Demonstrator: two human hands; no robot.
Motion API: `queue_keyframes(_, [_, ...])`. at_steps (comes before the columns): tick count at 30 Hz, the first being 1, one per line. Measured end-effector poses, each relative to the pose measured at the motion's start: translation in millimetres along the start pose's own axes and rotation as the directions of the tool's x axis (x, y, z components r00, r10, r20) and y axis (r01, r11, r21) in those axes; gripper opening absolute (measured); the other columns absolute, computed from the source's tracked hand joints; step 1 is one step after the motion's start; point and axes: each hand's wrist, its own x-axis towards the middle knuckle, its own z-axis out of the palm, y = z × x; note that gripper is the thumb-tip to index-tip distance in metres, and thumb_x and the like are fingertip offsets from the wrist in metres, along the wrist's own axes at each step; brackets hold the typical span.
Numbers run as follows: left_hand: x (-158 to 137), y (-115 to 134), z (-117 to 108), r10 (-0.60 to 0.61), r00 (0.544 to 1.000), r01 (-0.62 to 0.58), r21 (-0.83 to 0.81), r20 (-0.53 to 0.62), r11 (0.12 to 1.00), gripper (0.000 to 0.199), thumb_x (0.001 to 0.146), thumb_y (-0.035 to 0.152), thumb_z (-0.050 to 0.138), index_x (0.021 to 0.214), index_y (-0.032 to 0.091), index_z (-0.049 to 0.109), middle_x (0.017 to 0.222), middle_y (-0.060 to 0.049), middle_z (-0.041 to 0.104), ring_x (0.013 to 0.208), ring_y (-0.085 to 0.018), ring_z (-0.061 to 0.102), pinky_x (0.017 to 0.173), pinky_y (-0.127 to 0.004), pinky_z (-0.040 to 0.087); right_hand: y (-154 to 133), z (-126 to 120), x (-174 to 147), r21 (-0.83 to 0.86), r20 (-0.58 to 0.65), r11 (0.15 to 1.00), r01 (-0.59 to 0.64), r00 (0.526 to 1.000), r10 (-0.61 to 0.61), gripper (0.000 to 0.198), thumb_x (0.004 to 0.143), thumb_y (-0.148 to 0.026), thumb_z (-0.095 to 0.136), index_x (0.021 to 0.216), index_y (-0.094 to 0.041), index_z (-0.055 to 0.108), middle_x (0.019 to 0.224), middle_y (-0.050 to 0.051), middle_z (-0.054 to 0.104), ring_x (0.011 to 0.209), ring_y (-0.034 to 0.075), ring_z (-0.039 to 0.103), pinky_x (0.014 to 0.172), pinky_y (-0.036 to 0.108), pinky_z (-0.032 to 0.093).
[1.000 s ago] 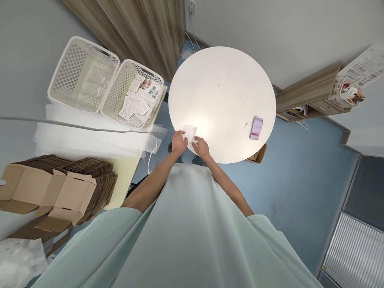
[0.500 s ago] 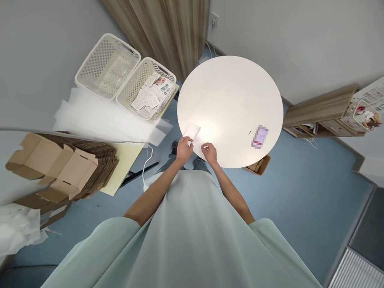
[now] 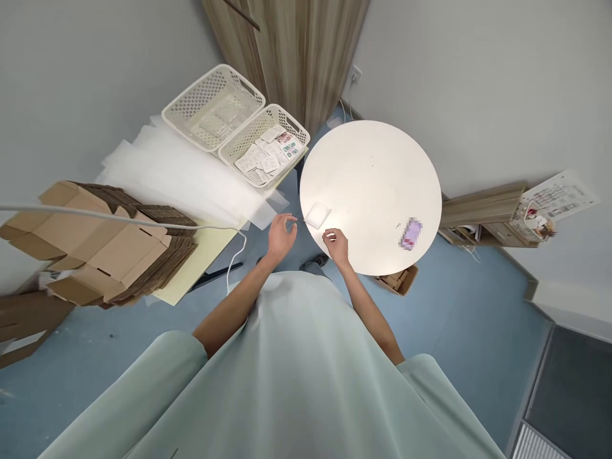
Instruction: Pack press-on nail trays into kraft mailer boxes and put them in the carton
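A small white packet (image 3: 318, 215) lies flat near the left front edge of the round white table (image 3: 373, 172). My left hand (image 3: 282, 236) hovers off the table's edge, left of the packet, with thumb and fingers apart and nothing between them. Just in front of the packet, my right hand (image 3: 336, 246) is over the table's near edge. Its fingers are loosely curled, and no held object shows in them. A blurred purple item (image 3: 411, 234) rests on the table's right side.
Left stands a pale yellow table with flattened cardboard boxes (image 3: 119, 248), white foam sheets (image 3: 191, 172) and two white baskets, one with paper slips (image 3: 265, 156). A white cable (image 3: 210, 226) crosses there. An open carton (image 3: 401, 282) sits under the round table; a wooden shelf (image 3: 482, 213) stands right.
My left hand has come away from the white packet, moving left off the table. The packet now lies untouched. My right hand stays close to the near edge. The whole view has turned left.
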Motion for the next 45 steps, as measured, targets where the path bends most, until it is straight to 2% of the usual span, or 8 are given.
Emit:
queue_keyframes(5, [-4,-21,-62,0.017,0.988,-0.030,-0.078,-0.155,0.997,0.018,0.096,0.020,0.057,0.110,0.024,0.068,0.133,-0.012,0.070,0.132,-0.030,0.065,0.116,-0.049,0.050,-41,33,-15,-0.025,0.044,0.997,0.072,0.997,-0.071,0.013,0.092,-0.034,0.063,0.096,-0.025,0.070,0.115,0.005,0.078,0.090,0.019,0.073,0.085,0.033,0.059])
queue_keyframes(10, [-18,-58,-136,-0.004,0.949,-0.017,-0.065,-0.316,0.998,0.024,0.096,0.019,0.059,0.118,0.023,0.066,0.134,-0.013,0.068,0.138,-0.030,0.060,0.124,-0.050,0.043,-88,83,-24,-0.068,0.124,0.980,0.186,0.976,-0.177,0.011,0.093,-0.033,0.063,0.097,-0.024,0.067,0.125,0.008,0.078,0.092,0.018,0.073,0.090,0.034,0.060])
queue_keyframes(15, [-41,-101,-201,-0.108,0.896,0.130,0.022,-0.430,0.991,0.034,0.094,0.019,0.061,0.128,0.022,0.062,0.141,-0.016,0.065,0.140,-0.032,0.058,0.124,-0.051,0.043,-135,147,-40,-0.104,0.232,0.945,0.311,0.931,-0.281,0.007,0.095,-0.030,0.064,0.097,-0.024,0.067,0.122,0.007,0.078,0.093,0.019,0.074,0.094,0.034,0.061])
queue_keyframes(20, [-63,-148,-243,-0.239,0.845,0.331,0.117,-0.479,0.936,0.043,0.090,0.025,0.068,0.132,0.020,0.061,0.139,-0.021,0.066,0.137,-0.042,0.058,0.121,-0.061,0.043,-174,209,-60,-0.118,0.403,0.915,0.386,0.861,-0.312,0.008,0.096,-0.032,0.065,0.097,-0.025,0.069,0.116,0.004,0.079,0.095,0.019,0.075,0.091,0.032,0.061])
queue_keyframes(23, [-73,-172,-258,-0.285,0.864,0.376,0.155,-0.415,0.913,0.042,0.090,0.029,0.069,0.130,0.019,0.064,0.135,-0.022,0.068,0.136,-0.045,0.057,0.119,-0.063,0.043,-188,240,-67,-0.102,0.494,0.900,0.424,0.807,-0.324,0.008,0.097,-0.032,0.066,0.097,-0.025,0.069,0.117,0.003,0.078,0.093,0.018,0.075,0.085,0.030,0.060])
queue_keyframes(28, [-79,-196,-265,-0.279,0.913,0.342,0.183,-0.298,0.922,0.033,0.090,0.024,0.065,0.123,0.020,0.068,0.130,-0.020,0.071,0.135,-0.043,0.057,0.119,-0.060,0.043,-199,271,-73,-0.135,0.567,0.865,0.484,0.753,-0.333,0.009,0.098,-0.032,0.065,0.098,-0.025,0.070,0.115,0.002,0.077,0.090,0.017,0.074,0.083,0.030,0.058])
queue_keyframes(39, [-75,-212,-266,-0.221,0.943,0.277,0.221,-0.247,0.935,0.031,0.090,0.020,0.056,0.117,0.022,0.071,0.128,-0.021,0.072,0.130,-0.043,0.060,0.114,-0.062,0.045,-207,288,-72,-0.211,0.630,0.808,0.549,0.709,-0.317,0.011,0.099,-0.029,0.064,0.102,-0.025,0.073,0.118,0.003,0.078,0.091,0.017,0.074,0.090,0.032,0.060])
queue_keyframes(45, [-72,-215,-269,-0.214,0.951,0.261,0.207,-0.225,0.943,0.034,0.099,0.024,0.045,0.117,0.021,0.074,0.123,-0.020,0.075,0.125,-0.040,0.064,0.112,-0.058,0.047,-203,297,-71,-0.226,0.671,0.785,0.577,0.677,-0.304,0.014,0.101,-0.028,0.063,0.108,-0.025,0.075,0.122,0.003,0.079,0.094,0.017,0.075,0.092,0.032,0.061])
